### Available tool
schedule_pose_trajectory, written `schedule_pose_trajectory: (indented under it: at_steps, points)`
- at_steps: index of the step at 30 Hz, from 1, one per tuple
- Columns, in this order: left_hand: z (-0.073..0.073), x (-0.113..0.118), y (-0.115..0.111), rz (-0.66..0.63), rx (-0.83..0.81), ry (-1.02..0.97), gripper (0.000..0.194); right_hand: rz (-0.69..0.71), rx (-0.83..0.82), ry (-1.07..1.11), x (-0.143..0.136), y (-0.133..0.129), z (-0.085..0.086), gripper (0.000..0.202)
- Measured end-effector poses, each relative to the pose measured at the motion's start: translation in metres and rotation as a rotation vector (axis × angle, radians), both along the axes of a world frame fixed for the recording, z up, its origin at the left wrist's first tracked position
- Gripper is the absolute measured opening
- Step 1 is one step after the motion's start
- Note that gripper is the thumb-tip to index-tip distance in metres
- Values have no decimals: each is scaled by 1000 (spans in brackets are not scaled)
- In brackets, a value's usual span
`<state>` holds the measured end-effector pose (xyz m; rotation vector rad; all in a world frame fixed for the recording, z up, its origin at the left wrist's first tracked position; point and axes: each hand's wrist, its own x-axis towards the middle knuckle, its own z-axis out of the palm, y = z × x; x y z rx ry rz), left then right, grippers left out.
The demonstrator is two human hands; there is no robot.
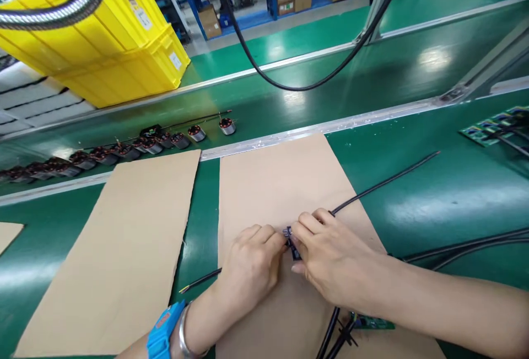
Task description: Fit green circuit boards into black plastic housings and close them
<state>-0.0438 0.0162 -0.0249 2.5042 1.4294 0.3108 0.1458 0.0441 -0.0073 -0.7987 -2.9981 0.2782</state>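
Note:
Both hands meet over a cardboard sheet [264, 182]. Between them is a small dark circuit part [295, 251], partly covered by fingers. My right hand [326, 254] pinches it from the right, thumb below and fingers curled on top. Curled in from the left, my left hand [254, 260] has its fingertips at the part's left edge; what they grip is hidden. A black cable [384, 182] runs from behind my right hand to the upper right. Another cable end [200, 280] with bared coloured wires sticks out left of my left hand.
A green circuit board [374, 323] and black cables [328, 331] lie under my right forearm. More cables [467, 246] and boards [496, 126] are at right. Motors [196, 133] line the far strip, near yellow bins [124, 67]. A second cardboard sheet [119, 254] lies left.

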Motion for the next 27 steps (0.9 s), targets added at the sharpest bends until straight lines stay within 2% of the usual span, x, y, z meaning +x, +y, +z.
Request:
schedule_pose_trajectory:
  at_steps: [3, 5, 8, 11, 13, 16, 20, 27]
  points:
    - [-3, -4, 4, -24, 20, -11, 19, 0, -43, -9, -4, 1, 4, 26]
    - [3, -4, 6, -35, -2, 14, 18, -36, -72, 54, 4, 4, 10, 26]
    - [16, 2, 3, -68, 4, 3, 19, -116, -106, 186, 30, 8, 21, 25]
    - [23, 14, -1, -229, -5, -66, 22, -177, -143, 252, 56, 12, 26, 33]
    - [21, 21, -2, -343, -7, -50, 32, -201, -172, 234, 65, 15, 23, 38]
    - [10, 25, 2, -399, 42, 12, 42, -217, -199, 190, 64, 20, 13, 46]
    - [-2, 19, 7, -386, 119, 58, 32, -190, -247, 153, 52, 25, 3, 60]
    - [4, 11, 21, -418, -7, -10, 25, -244, -306, 104, 39, 29, 7, 35]
